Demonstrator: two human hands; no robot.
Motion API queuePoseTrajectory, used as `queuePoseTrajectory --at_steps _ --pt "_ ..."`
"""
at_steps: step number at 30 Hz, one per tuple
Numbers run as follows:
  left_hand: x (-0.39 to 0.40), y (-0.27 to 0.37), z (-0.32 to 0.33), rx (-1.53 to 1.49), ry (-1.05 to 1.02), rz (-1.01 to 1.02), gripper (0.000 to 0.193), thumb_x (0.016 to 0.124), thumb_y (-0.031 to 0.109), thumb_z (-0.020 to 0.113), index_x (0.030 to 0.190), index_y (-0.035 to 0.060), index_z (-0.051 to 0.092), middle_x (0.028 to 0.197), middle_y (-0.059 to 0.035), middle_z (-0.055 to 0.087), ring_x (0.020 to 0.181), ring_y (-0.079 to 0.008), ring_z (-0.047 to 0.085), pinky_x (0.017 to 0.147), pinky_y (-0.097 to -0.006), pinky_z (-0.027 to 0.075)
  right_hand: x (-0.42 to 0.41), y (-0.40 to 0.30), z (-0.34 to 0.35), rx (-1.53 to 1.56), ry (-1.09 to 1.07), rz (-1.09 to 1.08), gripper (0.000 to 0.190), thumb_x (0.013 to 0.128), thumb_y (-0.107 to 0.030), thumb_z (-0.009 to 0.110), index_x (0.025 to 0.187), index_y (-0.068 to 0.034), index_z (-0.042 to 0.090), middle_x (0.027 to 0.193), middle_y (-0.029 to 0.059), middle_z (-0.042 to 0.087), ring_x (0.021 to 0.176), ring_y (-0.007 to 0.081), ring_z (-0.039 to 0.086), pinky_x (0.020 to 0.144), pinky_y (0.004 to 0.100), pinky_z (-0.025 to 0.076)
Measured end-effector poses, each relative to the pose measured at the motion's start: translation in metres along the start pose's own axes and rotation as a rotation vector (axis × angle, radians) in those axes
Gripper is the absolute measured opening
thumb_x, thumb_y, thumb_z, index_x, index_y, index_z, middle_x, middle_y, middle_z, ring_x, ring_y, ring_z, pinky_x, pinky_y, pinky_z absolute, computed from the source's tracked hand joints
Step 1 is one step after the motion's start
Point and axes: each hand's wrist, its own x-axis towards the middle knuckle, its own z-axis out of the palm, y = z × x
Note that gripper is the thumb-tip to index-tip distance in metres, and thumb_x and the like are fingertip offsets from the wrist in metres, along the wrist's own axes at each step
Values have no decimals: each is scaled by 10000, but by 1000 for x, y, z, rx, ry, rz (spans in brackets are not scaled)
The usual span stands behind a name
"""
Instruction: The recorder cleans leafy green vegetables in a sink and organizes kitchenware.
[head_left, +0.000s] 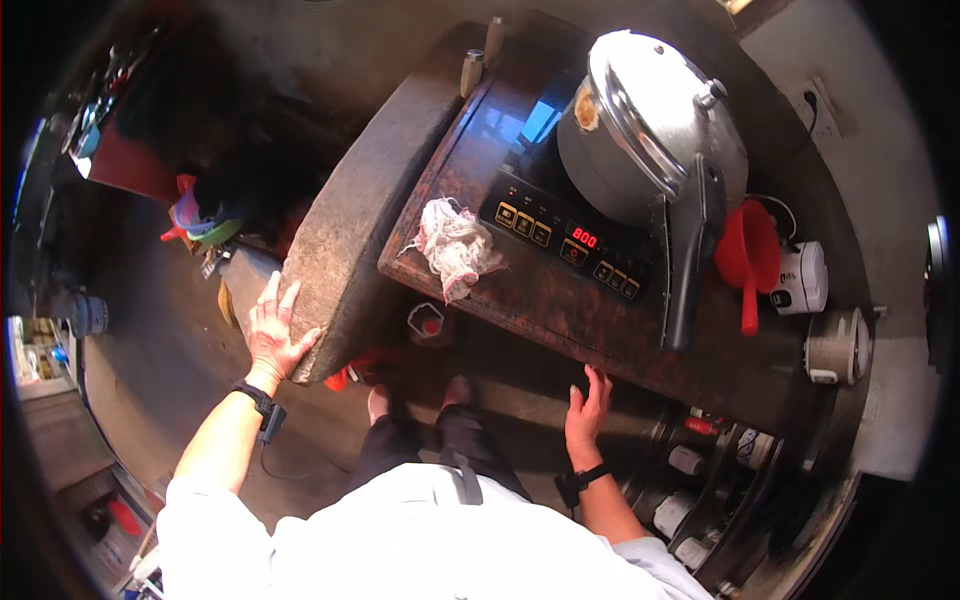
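Observation:
My left hand (276, 330) rests with spread fingers on the near end of a long thick slab (352, 195), wood or stone, and grips nothing. At the front edge of the dark wooden table (540, 315), my right hand (589, 409) is raised with its fingertips close to the edge; whether it touches is unclear. It holds nothing visible. A crumpled whitish cloth (456, 247) lies on the table's left corner. Right of it is a black induction cooker (525, 214) with a lit red display. A metal pressure cooker (615, 161) stands on it, lid on, black handle (694, 262) pointing towards me.
A red plastic ladle (750, 247), a white appliance (801, 277) and a small lidded pot-like appliance (834, 347) stand at the table's right. Shelves with jars (675, 514) are below right. Colourful plastic bowls (214, 229) sit beyond the slab. A small container (426, 322) is under the table.

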Motion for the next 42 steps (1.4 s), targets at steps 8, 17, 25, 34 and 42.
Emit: queuePoseTrajectory --at_steps 8,17,25,34,42 --pt "7 6 -1 -35 16 22 812 720 500 659 1395 130 398 1478 -192 292 1299 -371 355 1032 -470 312 -1 66 96 1180 -485 1273 347 863 -195 621 1188 -97 546 1064 132 639 847 247 657 681 347 528" --pt "7 1 0 -55 10 10 812 687 478 687 1377 140 424 1480 -192 289 1293 -368 360 1025 -478 312 36 65 141 1551 -61 1427 344 926 -395 488 1141 -145 588 1123 50 640 995 241 611 757 388 531" --pt "7 -1 1 -55 17 34 813 698 482 680 1391 158 404 1482 -190 287 1291 -368 363 1015 -471 314 33 56 138 1563 -234 1391 309 927 -349 504 1132 -132 586 1097 69 648 971 248 625 724 373 533" --pt "13 3 1 -73 54 73 811 706 502 664 1390 153 402 1481 -191 288 1291 -369 360 1008 -473 316 27 53 107 1411 -518 1312 248 922 -259 536 1111 -106 582 1034 108 662 891 257 651 660 340 532" --pt "3 7 -7 -136 65 -20 799 638 362 745 1352 152 455 1460 -173 319 1267 -361 378 1012 -478 311 32 -22 -60 929 -905 1049 148 888 -146 590 974 -27 611 796 121 678 709 203 682 576 244 495"
